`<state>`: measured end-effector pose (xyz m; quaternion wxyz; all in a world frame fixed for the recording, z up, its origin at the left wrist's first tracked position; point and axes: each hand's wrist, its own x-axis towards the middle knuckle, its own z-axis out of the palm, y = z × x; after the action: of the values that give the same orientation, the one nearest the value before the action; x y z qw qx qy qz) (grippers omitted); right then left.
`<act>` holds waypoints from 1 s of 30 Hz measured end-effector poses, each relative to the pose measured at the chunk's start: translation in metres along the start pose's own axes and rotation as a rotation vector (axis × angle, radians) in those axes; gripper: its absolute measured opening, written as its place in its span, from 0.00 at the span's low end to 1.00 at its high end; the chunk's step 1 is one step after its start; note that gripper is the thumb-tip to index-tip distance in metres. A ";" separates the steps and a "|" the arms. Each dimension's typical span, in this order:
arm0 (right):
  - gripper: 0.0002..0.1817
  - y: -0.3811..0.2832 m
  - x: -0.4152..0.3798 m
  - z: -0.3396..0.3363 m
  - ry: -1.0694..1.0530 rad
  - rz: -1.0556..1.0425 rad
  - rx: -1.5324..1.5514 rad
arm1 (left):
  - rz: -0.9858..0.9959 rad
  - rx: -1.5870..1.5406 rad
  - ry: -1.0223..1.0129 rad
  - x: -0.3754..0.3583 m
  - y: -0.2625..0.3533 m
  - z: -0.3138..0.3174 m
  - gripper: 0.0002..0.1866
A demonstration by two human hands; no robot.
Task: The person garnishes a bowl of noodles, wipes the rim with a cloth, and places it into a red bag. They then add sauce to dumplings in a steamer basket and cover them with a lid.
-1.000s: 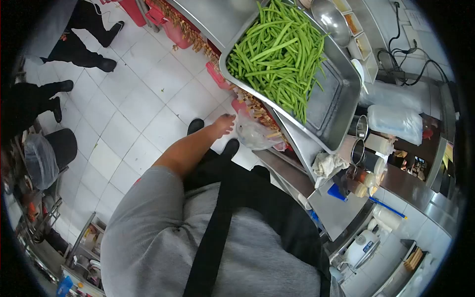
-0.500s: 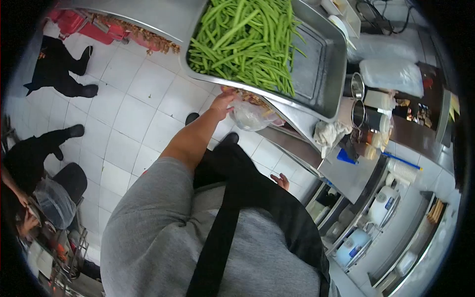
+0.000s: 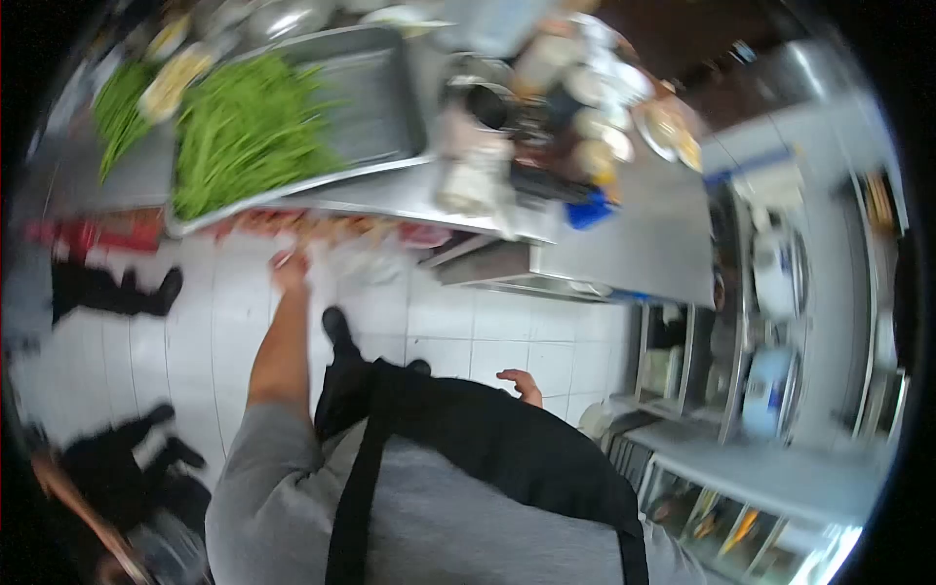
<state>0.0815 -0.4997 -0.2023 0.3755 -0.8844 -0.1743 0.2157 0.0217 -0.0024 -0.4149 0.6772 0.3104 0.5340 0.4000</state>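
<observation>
My left hand (image 3: 290, 268) reaches forward under the counter's front edge, its fingers closed. Beside it, blurred, is a clear plastic bag (image 3: 369, 263); the fingers seem to grip the bag's near edge. Above them on the counter stands a deep metal tray (image 3: 375, 107) with a heap of green beans (image 3: 249, 136) filling its left part. Low in front of my apron, my right hand (image 3: 523, 384) hangs free with its fingers loosely apart and nothing in them.
A bundle of long green vegetables (image 3: 122, 112) lies left of the tray. Cups, a white cloth (image 3: 478, 180) and a blue object (image 3: 590, 208) crowd the steel counter (image 3: 653, 249). Two co-workers' legs (image 3: 122, 292) show at the left. Shelves with containers (image 3: 770, 390) stand right.
My view has swung right, so the counter and tray appear farther left, and more of the counter shows. My left hand stays by the bag, and my right hand shows more fully.
</observation>
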 end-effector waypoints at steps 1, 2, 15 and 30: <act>0.17 0.009 -0.010 -0.013 0.028 0.057 0.022 | 0.018 -0.029 -0.033 -0.010 0.012 -0.003 0.20; 0.17 0.034 -0.020 -0.025 0.026 0.057 -0.010 | 0.060 0.009 -0.032 -0.003 0.007 -0.014 0.17; 0.16 -0.058 0.113 -0.196 -0.031 -0.628 0.031 | 1.050 0.971 -1.468 -0.380 0.098 0.203 0.11; 0.18 0.097 0.330 -0.502 0.109 0.059 0.591 | -0.626 0.326 -1.183 -0.489 -0.067 0.553 0.17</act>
<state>0.6323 -0.7040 -0.0427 0.6191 -0.7516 -0.0579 0.2202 0.5196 -0.4582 -0.1084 0.8830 0.4057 0.1923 -0.1368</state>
